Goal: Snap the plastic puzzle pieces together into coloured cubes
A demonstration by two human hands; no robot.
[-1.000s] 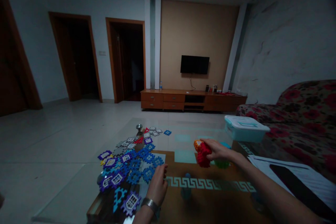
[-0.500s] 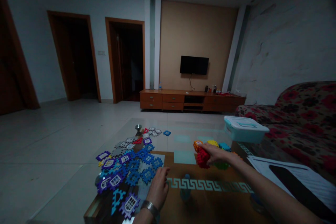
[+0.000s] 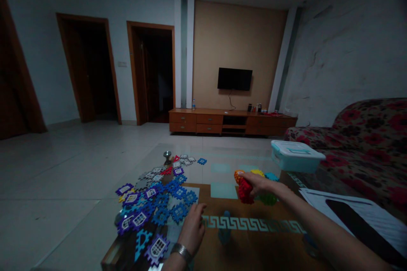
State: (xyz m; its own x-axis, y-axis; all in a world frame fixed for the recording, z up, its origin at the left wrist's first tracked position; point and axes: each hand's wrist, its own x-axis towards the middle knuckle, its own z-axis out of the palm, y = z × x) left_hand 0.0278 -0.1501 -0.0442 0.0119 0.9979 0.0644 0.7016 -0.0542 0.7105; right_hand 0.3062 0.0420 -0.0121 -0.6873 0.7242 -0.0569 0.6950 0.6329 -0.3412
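Note:
My right hand point(image 3: 257, 183) is closed around a red toothed building piece point(image 3: 244, 192), its fingers wrapping the top; whether this is one piece or a stack I cannot tell. Close by lie an orange piece point(image 3: 239, 175), a yellow piece point(image 3: 257, 172), a blue-teal piece point(image 3: 272, 176) and a green piece point(image 3: 269, 198), partly behind the hand and forearm. My left hand point(image 3: 192, 228) rests on the glass table, fingers loosely stretched forward and nothing seen in them. Beside it spread blue toothed pieces point(image 3: 178, 211) and purple pieces with white window inserts point(image 3: 158, 249).
A teal lidded box point(image 3: 297, 156) stands at the table's far right. Papers point(image 3: 359, 211) with a dark object on top lie at the right. Grey and white pieces point(image 3: 155, 172) form the far part of the pile. A floral sofa point(image 3: 369, 135) borders the right side.
My right hand and the red piece have shifted very slightly to the left. My left hand and the loose pieces look the same.

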